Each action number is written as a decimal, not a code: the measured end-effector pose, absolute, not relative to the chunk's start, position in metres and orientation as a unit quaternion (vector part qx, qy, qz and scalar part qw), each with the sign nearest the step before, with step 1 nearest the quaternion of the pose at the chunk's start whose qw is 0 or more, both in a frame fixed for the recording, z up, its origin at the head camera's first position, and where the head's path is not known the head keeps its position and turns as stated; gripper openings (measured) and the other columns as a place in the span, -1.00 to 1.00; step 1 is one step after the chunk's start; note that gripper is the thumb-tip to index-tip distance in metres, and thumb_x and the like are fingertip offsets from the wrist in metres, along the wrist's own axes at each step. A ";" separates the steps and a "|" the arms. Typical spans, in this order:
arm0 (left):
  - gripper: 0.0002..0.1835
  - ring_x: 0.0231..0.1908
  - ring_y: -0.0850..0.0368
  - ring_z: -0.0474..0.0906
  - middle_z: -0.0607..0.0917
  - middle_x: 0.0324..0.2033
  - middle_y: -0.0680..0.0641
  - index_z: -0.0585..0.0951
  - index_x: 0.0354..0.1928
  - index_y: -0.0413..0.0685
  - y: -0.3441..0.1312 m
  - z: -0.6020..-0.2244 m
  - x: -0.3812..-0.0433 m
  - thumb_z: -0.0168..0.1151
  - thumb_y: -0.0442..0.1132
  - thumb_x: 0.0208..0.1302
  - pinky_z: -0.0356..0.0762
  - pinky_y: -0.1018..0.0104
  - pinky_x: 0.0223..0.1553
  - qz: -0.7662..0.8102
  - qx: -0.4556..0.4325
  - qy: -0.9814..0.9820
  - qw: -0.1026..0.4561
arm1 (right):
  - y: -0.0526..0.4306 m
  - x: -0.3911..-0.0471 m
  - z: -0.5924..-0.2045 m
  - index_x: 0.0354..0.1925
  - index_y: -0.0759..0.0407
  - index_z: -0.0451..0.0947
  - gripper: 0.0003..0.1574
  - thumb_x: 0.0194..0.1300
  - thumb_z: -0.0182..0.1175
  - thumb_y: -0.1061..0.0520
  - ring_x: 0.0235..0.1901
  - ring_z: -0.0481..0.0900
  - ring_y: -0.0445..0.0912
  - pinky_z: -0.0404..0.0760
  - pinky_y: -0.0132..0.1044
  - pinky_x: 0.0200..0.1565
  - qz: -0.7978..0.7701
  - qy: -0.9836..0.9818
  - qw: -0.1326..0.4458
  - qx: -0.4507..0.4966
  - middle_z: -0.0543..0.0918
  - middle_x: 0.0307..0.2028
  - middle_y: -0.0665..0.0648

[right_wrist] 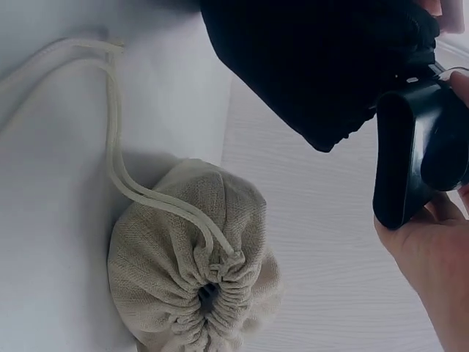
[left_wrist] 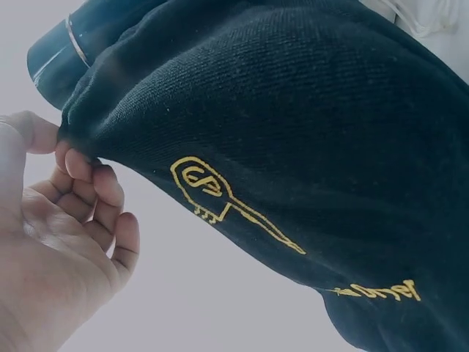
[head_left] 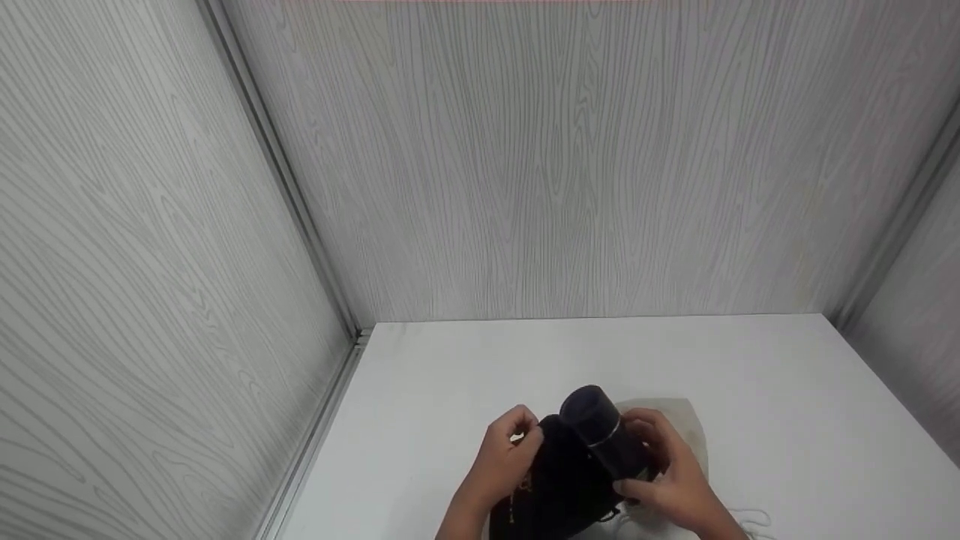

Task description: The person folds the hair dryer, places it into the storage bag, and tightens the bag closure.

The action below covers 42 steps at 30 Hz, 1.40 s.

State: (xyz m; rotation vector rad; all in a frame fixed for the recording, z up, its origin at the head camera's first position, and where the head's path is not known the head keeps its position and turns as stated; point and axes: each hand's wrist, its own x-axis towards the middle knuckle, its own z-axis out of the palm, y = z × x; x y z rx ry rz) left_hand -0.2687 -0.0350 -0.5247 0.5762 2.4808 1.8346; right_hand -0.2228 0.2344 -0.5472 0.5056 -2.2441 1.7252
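My left hand (head_left: 502, 457) pinches the edge of a black cloth bag (head_left: 559, 480) between thumb and fingertips. Yellow embroidery (left_wrist: 201, 183) shows on the bag's side in the left wrist view. My right hand (head_left: 679, 480) grips a dark cylinder (head_left: 592, 416) with a thin silver ring, tilted up and to the left beside the bag's upper edge. In the right wrist view, a glossy black end of the cylinder (right_wrist: 399, 158) shows near the bag's gathered edge; its exact kind is unclear. The bag's inside is hidden.
A beige drawstring bag (right_wrist: 168, 264) rests on the white table (head_left: 450, 367) behind and below my right hand, its mouth gathered. Its white cords (right_wrist: 113, 139) trail over the table. Pale wood-grain panels (head_left: 525, 165) stand at the back and sides.
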 end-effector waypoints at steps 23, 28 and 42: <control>-0.84 -0.13 0.19 0.51 0.54 -0.32 0.14 0.50 -0.33 0.05 -0.034 -0.518 -0.261 0.09 -0.23 0.50 0.48 0.22 0.07 0.586 0.198 0.786 0.003 | 0.229 -0.217 -0.537 0.29 -0.22 0.55 0.20 -0.39 0.53 0.44 -0.06 0.69 -0.21 0.65 -0.32 0.02 0.460 -0.847 0.175 0.201 0.73 0.00 -0.24; -0.84 -0.10 0.19 0.53 0.54 -0.32 0.16 0.50 -0.32 0.09 -0.036 -0.519 -0.263 0.08 -0.21 0.52 0.47 0.17 0.15 0.585 0.188 0.789 -0.001 | 0.230 -0.217 -0.537 0.29 -0.24 0.54 0.15 -0.35 0.57 0.35 -0.06 0.68 -0.20 0.62 -0.32 -0.01 0.462 -0.843 0.155 0.226 0.73 0.00 -0.22; -0.82 -0.24 0.24 0.54 0.52 -0.38 0.13 0.50 -0.32 0.03 -0.034 -0.522 -0.266 0.07 -0.22 0.54 0.55 0.33 -0.10 0.589 0.191 0.786 -0.015 | 0.236 -0.219 -0.544 0.39 0.15 0.38 0.07 -0.10 0.52 0.42 0.02 0.73 -0.02 0.69 -0.25 0.02 0.626 -0.746 0.133 0.182 0.76 0.07 0.21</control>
